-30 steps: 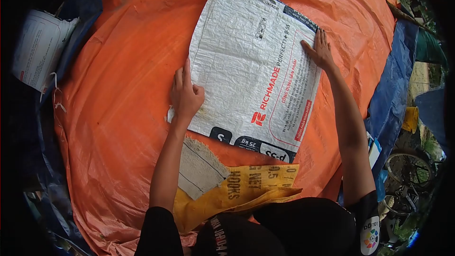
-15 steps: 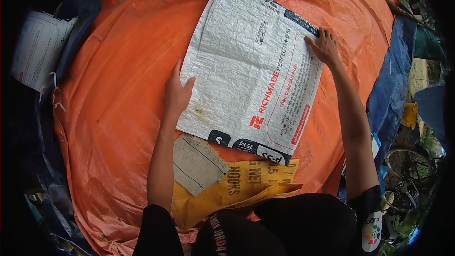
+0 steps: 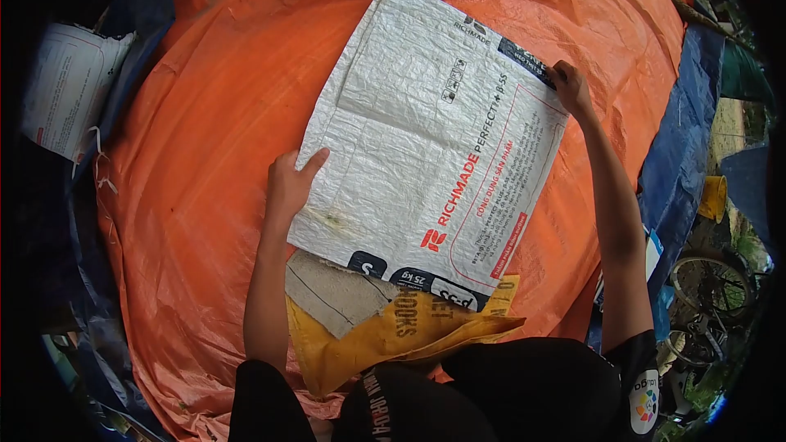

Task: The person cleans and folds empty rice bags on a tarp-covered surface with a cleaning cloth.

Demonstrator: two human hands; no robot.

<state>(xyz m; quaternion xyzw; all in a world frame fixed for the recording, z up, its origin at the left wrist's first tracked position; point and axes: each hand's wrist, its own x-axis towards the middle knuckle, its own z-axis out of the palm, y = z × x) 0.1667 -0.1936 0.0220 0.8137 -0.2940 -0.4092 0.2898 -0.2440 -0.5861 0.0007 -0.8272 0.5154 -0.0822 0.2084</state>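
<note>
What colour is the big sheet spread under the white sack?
The tarp under the white sack is orange, shown in the head view.

sack [image 3: 409,139] lay flat on tarp [image 3: 205,155] | left hand [image 3: 288,184] at its left edge | right hand [image 3: 571,88] at its far right corner | folded sack [image 3: 409,327] under its near edge | bicycle [image 3: 712,286] off right

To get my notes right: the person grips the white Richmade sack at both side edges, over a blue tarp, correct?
Not quite: the head view shows the tarp under the white sack is orange, not blue. The left hand and right hand do grip its side edges.
</note>
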